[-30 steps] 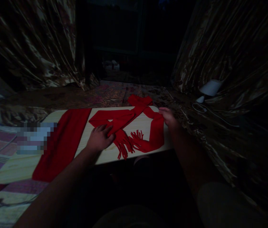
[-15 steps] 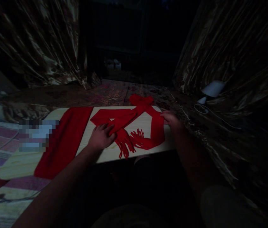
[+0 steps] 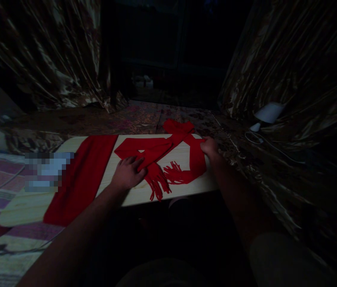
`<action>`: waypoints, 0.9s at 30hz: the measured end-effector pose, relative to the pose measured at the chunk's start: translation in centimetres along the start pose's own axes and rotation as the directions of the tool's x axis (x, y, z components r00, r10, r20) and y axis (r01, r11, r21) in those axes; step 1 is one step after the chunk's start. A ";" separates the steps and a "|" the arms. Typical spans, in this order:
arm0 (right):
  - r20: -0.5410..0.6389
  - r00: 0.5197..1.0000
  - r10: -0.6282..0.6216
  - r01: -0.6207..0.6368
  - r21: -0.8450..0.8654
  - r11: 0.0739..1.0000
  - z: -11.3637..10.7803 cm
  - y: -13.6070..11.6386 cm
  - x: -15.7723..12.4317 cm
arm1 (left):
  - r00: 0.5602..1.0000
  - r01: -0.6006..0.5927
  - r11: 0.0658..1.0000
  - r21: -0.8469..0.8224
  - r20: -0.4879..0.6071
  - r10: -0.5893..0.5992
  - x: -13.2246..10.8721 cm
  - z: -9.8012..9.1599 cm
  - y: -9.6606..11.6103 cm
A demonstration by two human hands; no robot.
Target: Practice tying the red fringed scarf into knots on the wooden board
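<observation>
A red fringed scarf [image 3: 157, 152] lies crossed over itself on a pale wooden board [image 3: 113, 174]. Its far loop hangs past the board's back edge, and both fringed ends are near the front edge. My left hand [image 3: 126, 172] rests on the crossed strip above one fringe, fingers stretched out over the cloth. At the board's right side, my right hand [image 3: 210, 147] pinches the outer edge of the scarf's right-hand strip; its fingertips are partly hidden.
A wide red cloth [image 3: 81, 179] drapes across the board's left part, beside a pixelated object [image 3: 44, 171]. On the right stands a white lamp [image 3: 269, 113] with a cord. Patterned curtains [image 3: 63, 52] hang behind, and a striped cover [image 3: 4, 175] is at left.
My right hand has shifted slightly left, its fingers more curled at the scarf's edge. The right-hand strip has moved a little inward with it. The left hand stays in place.
</observation>
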State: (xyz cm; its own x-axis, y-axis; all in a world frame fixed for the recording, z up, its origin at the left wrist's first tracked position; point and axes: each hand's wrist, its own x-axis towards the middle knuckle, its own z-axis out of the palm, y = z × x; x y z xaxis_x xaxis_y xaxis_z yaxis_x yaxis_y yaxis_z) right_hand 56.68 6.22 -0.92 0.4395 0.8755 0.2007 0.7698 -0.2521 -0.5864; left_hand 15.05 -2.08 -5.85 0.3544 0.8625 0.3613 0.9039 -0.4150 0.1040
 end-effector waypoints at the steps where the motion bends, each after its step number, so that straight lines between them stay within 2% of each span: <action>1: -0.013 1.000 -0.020 0.019 -0.067 0.998 0.4 -0.1 -0.6 | 1.000 0.001 1.000 -0.003 0.003 -0.001 0.0 0.0 0.0; 3: -0.001 0.996 -0.095 0.093 -0.173 0.980 1.2 -0.4 -2.3 | 1.000 0.003 1.000 -0.010 0.004 -0.003 0.1 0.0 0.0; 5: 0.097 0.981 -0.165 0.184 -0.234 0.955 2.1 -0.6 -4.0 | 1.000 0.004 1.000 -0.018 0.003 -0.004 0.1 0.0 0.0; 7: 0.229 0.961 -0.154 0.217 -0.286 0.933 2.8 -0.6 -5.3 | 1.000 0.004 1.000 -0.027 0.000 -0.004 0.1 0.0 0.0; 9: 0.308 0.945 -0.114 0.216 -0.321 0.922 3.2 -0.4 -5.9 | 1.000 0.003 0.999 -0.036 -0.004 -0.003 0.0 0.0 0.0; 11: 0.296 0.951 -0.089 0.192 -0.340 0.921 3.0 -0.2 -6.0 | 1.000 -0.002 0.999 -0.038 -0.005 0.002 0.0 0.1 0.0; 13: 0.223 0.969 -0.102 0.178 -0.350 0.920 2.5 -0.3 -5.9 | 1.000 -0.005 1.000 -0.029 -0.005 0.005 -0.1 0.1 0.0; 16: 0.145 0.957 -0.250 0.283 -0.294 0.913 1.2 -1.0 -5.8 | 1.000 0.002 1.000 -0.013 -0.001 -0.002 0.0 0.1 0.0; 18: 0.199 0.909 -0.365 0.402 -0.196 0.895 0.0 -1.7 -6.3 | 1.000 0.008 1.000 -0.017 -0.002 -0.008 0.0 0.0 0.1; 20: 0.338 0.832 -0.439 0.495 -0.097 0.864 -1.3 -2.3 -7.2 | 1.000 0.010 1.000 -0.029 -0.004 -0.010 0.0 0.0 0.1; 21: 0.420 0.779 -0.465 0.536 -0.061 0.842 -1.9 -2.6 -7.8 | 1.000 0.012 0.999 -0.035 -0.004 -0.012 0.1 0.0 0.1; 25: 0.697 0.506 -0.508 0.702 0.009 0.712 -4.2 -3.1 -10.5 | 1.000 0.018 0.999 -0.042 0.007 -0.018 0.1 0.1 0.1; 26: 0.733 0.472 -0.490 0.727 -0.010 0.686 -4.6 -3.2 -11.2 | 1.000 0.017 0.999 -0.041 0.007 -0.017 0.1 0.1 0.1; 27: 0.751 0.472 -0.462 0.742 -0.055 0.668 -4.7 -3.2 -11.8 | 1.000 0.016 0.999 -0.038 0.007 -0.016 0.1 0.1 0.1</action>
State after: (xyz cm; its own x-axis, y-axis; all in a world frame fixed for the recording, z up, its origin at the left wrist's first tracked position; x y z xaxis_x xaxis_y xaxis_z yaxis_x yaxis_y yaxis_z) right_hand 51.19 -5.24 2.32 -0.4957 0.8392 -0.2236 0.8660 0.4584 -0.1997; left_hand 15.19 -2.01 -5.92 0.3419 0.8708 0.3534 0.8996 -0.4120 0.1448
